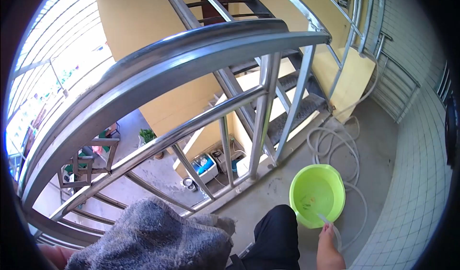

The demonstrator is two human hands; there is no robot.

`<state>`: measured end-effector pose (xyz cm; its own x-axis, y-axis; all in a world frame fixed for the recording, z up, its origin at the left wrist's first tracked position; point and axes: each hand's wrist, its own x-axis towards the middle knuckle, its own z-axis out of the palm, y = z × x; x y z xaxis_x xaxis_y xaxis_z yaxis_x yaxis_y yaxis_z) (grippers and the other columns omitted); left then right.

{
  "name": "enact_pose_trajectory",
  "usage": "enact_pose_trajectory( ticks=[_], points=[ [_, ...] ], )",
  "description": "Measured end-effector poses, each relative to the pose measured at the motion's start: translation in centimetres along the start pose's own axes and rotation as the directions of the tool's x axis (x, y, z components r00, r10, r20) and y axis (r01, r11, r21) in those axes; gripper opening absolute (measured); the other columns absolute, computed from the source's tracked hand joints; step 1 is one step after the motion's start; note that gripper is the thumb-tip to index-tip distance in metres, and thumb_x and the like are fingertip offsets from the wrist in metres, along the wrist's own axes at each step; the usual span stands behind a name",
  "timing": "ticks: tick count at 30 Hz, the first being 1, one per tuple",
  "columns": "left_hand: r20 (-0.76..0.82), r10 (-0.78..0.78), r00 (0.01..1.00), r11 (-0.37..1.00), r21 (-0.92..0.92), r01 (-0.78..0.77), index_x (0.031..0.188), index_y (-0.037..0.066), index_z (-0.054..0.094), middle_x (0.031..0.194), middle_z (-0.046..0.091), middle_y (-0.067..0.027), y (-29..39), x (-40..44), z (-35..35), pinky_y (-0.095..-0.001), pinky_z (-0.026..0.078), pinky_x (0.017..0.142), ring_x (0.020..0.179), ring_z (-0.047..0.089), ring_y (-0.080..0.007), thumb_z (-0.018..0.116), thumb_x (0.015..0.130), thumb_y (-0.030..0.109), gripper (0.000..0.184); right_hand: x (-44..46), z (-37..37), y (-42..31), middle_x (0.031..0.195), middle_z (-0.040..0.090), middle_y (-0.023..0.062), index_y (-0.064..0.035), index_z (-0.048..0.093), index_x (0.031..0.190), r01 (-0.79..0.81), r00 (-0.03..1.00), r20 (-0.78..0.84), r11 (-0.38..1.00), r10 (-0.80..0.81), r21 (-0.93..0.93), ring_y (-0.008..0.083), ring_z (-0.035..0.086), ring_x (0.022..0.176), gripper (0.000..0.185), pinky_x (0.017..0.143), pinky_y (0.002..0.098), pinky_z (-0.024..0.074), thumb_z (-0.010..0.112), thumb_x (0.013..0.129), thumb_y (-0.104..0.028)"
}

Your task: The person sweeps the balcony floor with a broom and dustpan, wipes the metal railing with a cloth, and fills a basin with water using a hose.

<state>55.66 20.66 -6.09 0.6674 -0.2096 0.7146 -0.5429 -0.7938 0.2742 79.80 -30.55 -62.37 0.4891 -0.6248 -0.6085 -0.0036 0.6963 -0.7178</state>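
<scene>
A grey, fluffy towel bunches up in front of me at the lower left. My left hand shows only in part at its left edge; the towel covers the fingers, and its weight seems to hang on this hand. Low on the right, my right hand is closed around the end of a clear hose. That hose end points into a lime-green basin on the floor. Shallow water lies in the basin, with a few small specks in it.
A shiny metal railing curves across my left and front. Beyond it are metal stairs, and a lower floor with a white tub and a potted plant. A tiled wall stands on my right. Hose loops lie behind the basin.
</scene>
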Motion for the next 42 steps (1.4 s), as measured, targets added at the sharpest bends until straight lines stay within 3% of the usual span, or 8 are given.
enact_pose_trajectory(
  ticks=[4, 5, 6, 9, 22, 25, 30, 42],
  points=[
    [-0.024, -0.012, 1.000, 1.000, 0.010, 0.012, 0.087, -0.002, 0.050, 0.066, 0.047, -0.0090, -0.7, -0.6, 1.0, -0.0227, 0.030, 0.045, 0.052, 0.042, -0.0141, 0.057, 0.072, 0.038, 0.044, -1.4, -1.2, -1.4, 0.077, 0.050, 0.0105, 0.0061, 0.047, 0.084, 0.487, 0.848, 0.390, 0.816, -0.358, -0.311, 0.0157, 0.050, 0.066, 0.018, 0.057, 0.0199, 0.0471, 0.053, 0.078, -0.010],
    [-0.031, -0.018, 0.999, 1.000, 0.016, 0.019, 0.087, -0.002, 0.050, 0.066, 0.047, -0.0090, -1.1, -0.7, 1.4, -0.0227, 0.030, 0.045, 0.052, 0.042, -0.0141, 0.057, 0.072, 0.038, 0.044, -6.9, 2.0, -3.3, 0.077, 0.049, 0.0108, 0.0065, 0.047, 0.083, 0.100, 0.993, 0.059, 0.993, -0.104, 0.060, 0.0169, 0.050, 0.067, 0.017, 0.057, 0.0201, 0.0473, 0.052, 0.078, -0.009],
    [-0.038, -0.022, 0.999, 1.000, 0.017, 0.022, 0.087, -0.002, 0.050, 0.066, 0.047, -0.0090, -1.3, -0.6, 1.6, -0.0227, 0.030, 0.045, 0.052, 0.042, -0.0141, 0.057, 0.072, 0.038, 0.043, -6.3, 0.6, -3.6, 0.077, 0.048, 0.0069, 0.0002, 0.048, 0.086, 0.186, 0.949, 0.289, 0.963, -0.125, -0.193, 0.0145, 0.048, 0.070, 0.016, 0.063, 0.0198, 0.0439, 0.051, 0.080, -0.015],
    [-0.084, -0.016, 0.996, 0.999, 0.044, 0.020, 0.087, -0.002, 0.050, 0.066, 0.047, -0.0090, -1.7, -0.6, 2.2, -0.0227, 0.030, 0.045, 0.052, 0.042, -0.0142, 0.056, 0.072, 0.037, 0.043, -9.3, 4.5, -4.5, 0.070, 0.049, 0.0049, -0.0017, 0.047, 0.080, 0.018, 0.991, -0.131, 0.999, -0.022, -0.037, 0.0119, 0.049, 0.061, 0.013, 0.055, 0.0177, 0.0449, 0.053, 0.079, -0.013],
    [-0.459, 0.087, 0.884, 0.959, 0.278, 0.050, 0.088, -0.002, 0.050, 0.067, 0.047, -0.0090, -2.5, 2.4, -1.4, -0.0228, 0.031, 0.046, 0.053, 0.042, -0.0144, 0.056, 0.073, 0.035, 0.041, -9.9, 6.6, -3.0, 0.086, 0.051, 0.0139, 0.0102, 0.045, 0.088, -0.020, 0.984, -0.177, 1.000, 0.021, 0.007, 0.0186, 0.054, 0.075, 0.027, 0.063, 0.0207, 0.0513, 0.057, 0.074, -0.009],
    [-0.412, 0.166, 0.896, 0.894, 0.446, 0.039, 0.090, -0.004, 0.052, 0.080, 0.054, -0.0134, -5.2, 3.5, 2.4, -0.0280, 0.042, 0.065, 0.072, 0.050, -0.0193, 0.051, 0.075, -0.004, 0.014, -9.1, 5.6, -2.7, 0.085, 0.050, 0.0152, 0.0105, 0.044, 0.091, 0.048, 0.986, -0.162, 0.999, -0.044, 0.016, 0.0213, 0.054, 0.071, 0.027, 0.062, 0.0215, 0.0518, 0.058, 0.072, -0.003],
    [-0.173, -0.253, 0.952, 0.790, 0.531, 0.307, 0.095, 0.006, 0.055, 0.084, 0.055, -0.0083, -11.3, 2.0, 4.0, -0.0247, 0.043, 0.058, 0.070, 0.054, -0.0161, 0.058, 0.070, -0.001, 0.026, -10.0, 5.3, -3.4, 0.084, 0.050, 0.0170, 0.0133, 0.043, 0.092, 0.052, 0.981, -0.189, 0.997, -0.041, 0.053, 0.0221, 0.054, 0.069, 0.029, 0.062, 0.0222, 0.0521, 0.057, 0.072, -0.002],
    [-0.273, -0.255, 0.928, 0.661, 0.651, 0.373, 0.100, 0.011, 0.053, 0.088, 0.054, -0.0065, -16.5, 0.0, 3.7, -0.0279, 0.045, 0.063, 0.076, 0.056, -0.0204, 0.053, 0.077, 0.009, 0.023, -10.3, 5.4, -3.4, 0.079, 0.051, 0.0154, 0.0118, 0.044, 0.091, 0.096, 0.980, -0.174, 0.995, -0.094, 0.005, 0.0187, 0.055, 0.066, 0.023, 0.060, 0.0215, 0.0519, 0.053, 0.076, -0.003]
  ],
)
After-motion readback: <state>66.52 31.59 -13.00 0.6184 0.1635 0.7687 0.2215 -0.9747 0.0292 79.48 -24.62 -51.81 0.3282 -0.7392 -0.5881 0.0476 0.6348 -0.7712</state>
